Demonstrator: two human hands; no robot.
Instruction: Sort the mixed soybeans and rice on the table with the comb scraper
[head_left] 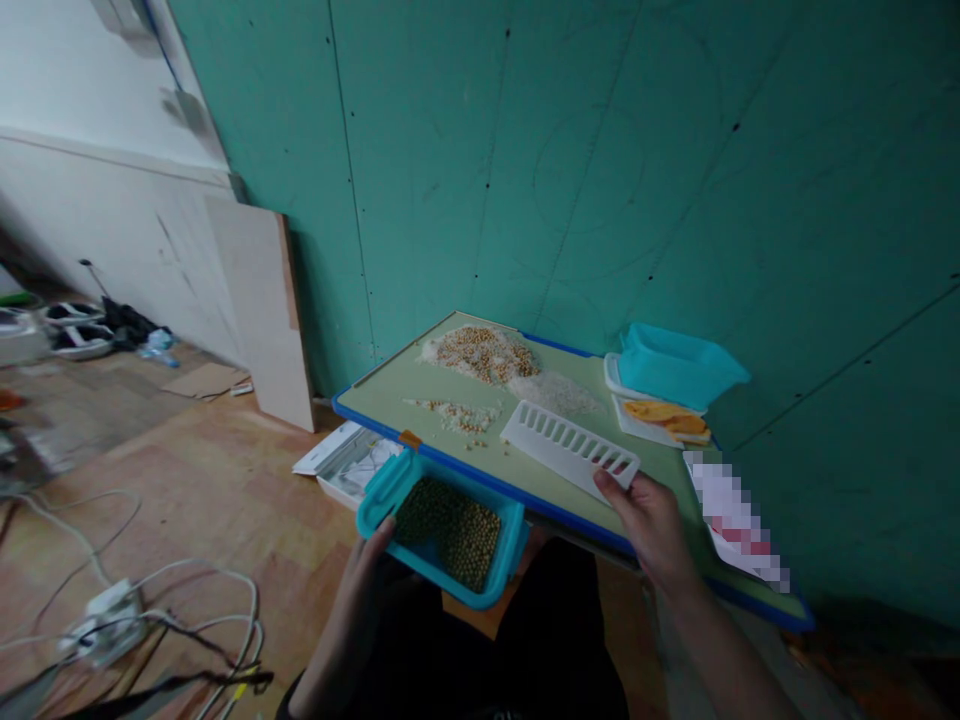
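Left hand [364,572] grips the near-left wall of a blue bin [513,538], thumb over the rim, remaining fingers hidden beneath. Right hand [651,518] pinches the near-right end of a white scraper [553,457], thumb on top. Bin sits to the right of the left hand, at the near edge of the table [386,385]; whether it touches the edge cannot be told. Scraper extends leftward from the right hand, above the tabletop, slightly tilted. Bin: rectangular, open-topped, holding dark green beans [427,508] on the left and tan beans [474,545] on the right. Scraper: flat, with a row of slots along its far edge. Beyond it lies a mixed pile [480,352], tan and white; a smaller pile [459,415] lies nearer the bin.
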